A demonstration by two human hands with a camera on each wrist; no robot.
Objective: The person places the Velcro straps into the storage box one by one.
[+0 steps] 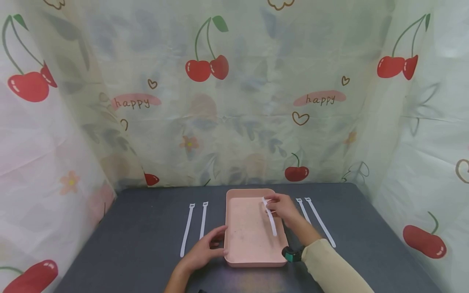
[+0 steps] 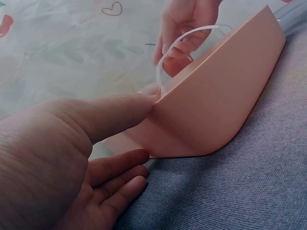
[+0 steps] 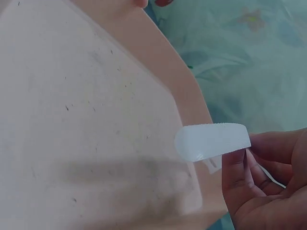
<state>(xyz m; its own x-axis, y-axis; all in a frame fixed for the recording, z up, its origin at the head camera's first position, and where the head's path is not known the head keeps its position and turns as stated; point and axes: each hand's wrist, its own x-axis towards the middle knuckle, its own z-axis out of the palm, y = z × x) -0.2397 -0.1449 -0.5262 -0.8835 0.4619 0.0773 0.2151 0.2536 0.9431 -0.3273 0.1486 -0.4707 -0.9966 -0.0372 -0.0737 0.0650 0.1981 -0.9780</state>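
A white hook-and-loop cable tie (image 1: 271, 223) hangs over the right part of a pink tray (image 1: 243, 232). My right hand (image 1: 281, 207) pinches it near its upper end between thumb and fingers. The right wrist view shows the tie's rounded end (image 3: 211, 142) pointing away from the fingertips, above the tray floor. At the tray's left side, my left hand (image 1: 202, 250) touches the outer wall with spread, relaxed fingers. Seen from the left wrist, one digit meets the tray's rim while the other fingers (image 2: 117, 165) lie low by its side. The tie bows in an arc (image 2: 169, 52) above the rim.
Two white cable ties (image 1: 187, 232) (image 1: 203, 217) lie left of the tray on the dark table (image 1: 139, 240). Two more ties (image 1: 303, 209) (image 1: 320, 221) lie on the right, one partly behind the right forearm. A cherry-print curtain (image 1: 249, 101) encloses the table's back and sides.
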